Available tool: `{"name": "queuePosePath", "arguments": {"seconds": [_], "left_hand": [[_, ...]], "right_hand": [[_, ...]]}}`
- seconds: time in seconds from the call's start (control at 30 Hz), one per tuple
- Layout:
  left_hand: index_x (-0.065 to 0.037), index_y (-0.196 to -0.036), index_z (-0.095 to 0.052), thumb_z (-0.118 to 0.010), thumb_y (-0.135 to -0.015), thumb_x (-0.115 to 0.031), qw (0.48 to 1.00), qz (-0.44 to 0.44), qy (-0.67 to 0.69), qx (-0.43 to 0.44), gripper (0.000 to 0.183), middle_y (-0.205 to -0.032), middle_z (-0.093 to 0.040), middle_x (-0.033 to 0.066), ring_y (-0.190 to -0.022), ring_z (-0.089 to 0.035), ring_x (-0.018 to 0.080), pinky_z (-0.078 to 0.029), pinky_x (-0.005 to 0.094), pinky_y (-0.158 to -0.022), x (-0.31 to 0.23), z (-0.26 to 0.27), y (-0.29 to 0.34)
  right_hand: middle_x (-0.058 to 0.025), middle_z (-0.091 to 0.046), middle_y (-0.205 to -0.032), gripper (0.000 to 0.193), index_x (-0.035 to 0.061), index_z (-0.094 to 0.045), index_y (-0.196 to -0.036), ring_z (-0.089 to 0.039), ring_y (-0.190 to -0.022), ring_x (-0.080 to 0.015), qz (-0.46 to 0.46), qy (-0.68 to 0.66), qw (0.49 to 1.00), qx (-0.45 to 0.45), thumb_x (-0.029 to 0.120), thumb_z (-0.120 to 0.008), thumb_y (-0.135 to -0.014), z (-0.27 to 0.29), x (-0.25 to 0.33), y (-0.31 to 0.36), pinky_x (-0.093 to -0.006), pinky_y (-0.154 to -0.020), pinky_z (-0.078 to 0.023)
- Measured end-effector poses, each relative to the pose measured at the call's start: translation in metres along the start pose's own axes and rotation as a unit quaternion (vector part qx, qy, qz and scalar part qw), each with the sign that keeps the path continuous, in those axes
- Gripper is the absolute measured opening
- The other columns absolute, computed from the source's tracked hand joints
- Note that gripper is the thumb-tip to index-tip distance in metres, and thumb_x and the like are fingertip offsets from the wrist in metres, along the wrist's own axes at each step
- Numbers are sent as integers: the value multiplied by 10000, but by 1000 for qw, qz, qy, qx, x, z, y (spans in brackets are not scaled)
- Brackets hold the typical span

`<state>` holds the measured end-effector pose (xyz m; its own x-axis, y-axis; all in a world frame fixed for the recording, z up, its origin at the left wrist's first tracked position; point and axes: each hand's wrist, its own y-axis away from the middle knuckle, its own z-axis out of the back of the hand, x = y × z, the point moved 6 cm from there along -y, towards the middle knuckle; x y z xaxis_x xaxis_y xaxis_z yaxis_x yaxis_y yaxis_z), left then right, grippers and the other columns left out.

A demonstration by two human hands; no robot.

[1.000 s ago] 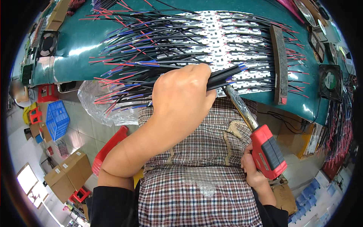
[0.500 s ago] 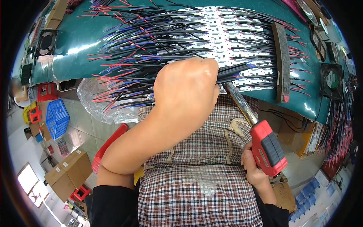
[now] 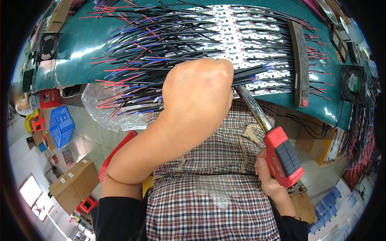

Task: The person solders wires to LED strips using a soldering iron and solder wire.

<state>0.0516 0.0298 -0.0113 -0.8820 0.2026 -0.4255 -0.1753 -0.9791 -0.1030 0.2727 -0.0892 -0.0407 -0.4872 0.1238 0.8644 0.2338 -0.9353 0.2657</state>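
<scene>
My left hand (image 3: 197,92) is closed in a fist round a bundle of black wires (image 3: 249,74) whose stripped, blue and red inner ends stick out on the right. It hovers over the near edge of a panel of white circuit boards (image 3: 231,38). My right hand (image 3: 267,174) grips a soldering gun (image 3: 283,156) with a red and black handle. Its metal barrel (image 3: 254,105) points up and left, the tip close to my left fist and the near edge of the boards; the fist partly hides that spot. Many black wires (image 3: 161,44) fan out leftward from the panel.
A dark bar (image 3: 299,66) lies across the wires on the panel's right. Small fans (image 3: 354,84) stand at both ends of the green table (image 3: 76,44). Clear plastic bag (image 3: 110,106) hangs below the table edge. More wires (image 3: 358,140) hang at the right.
Both hands stay nearly in place, the left fist still round the wires. The soldering gun has shifted very slightly left; the whole view moves a little.
</scene>
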Motion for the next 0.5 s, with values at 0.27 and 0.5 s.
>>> {"name": "queuePosePath", "arguments": {"seconds": [0.27, 0.5], "left_hand": [[-9, -706, -566, -727, -730, -108, 1000, -2, -6, 7, 190, -704, -615, 159, -701, -640, 366, -511, 464, -657, -1, -1, 0], [-5, -739, -592, -734, -732, -103, 1000, -7, 3, 13, 173, -729, -626, 160, -715, -644, 362, -515, 460, -670, 0, 0, 0]], "right_hand": [[-97, -697, -904, 230, -5, -667, -1086, -687, -783, -234, -57, -37, 998, -3, 48, -700, -865, 4, -13, 19, -356, -702, -546], [-103, -689, -928, 270, -10, -665, -1116, -683, -825, -225, -60, -39, 997, 2, 32, -712, -854, 4, -17, 20, -348, -744, -545]]}}
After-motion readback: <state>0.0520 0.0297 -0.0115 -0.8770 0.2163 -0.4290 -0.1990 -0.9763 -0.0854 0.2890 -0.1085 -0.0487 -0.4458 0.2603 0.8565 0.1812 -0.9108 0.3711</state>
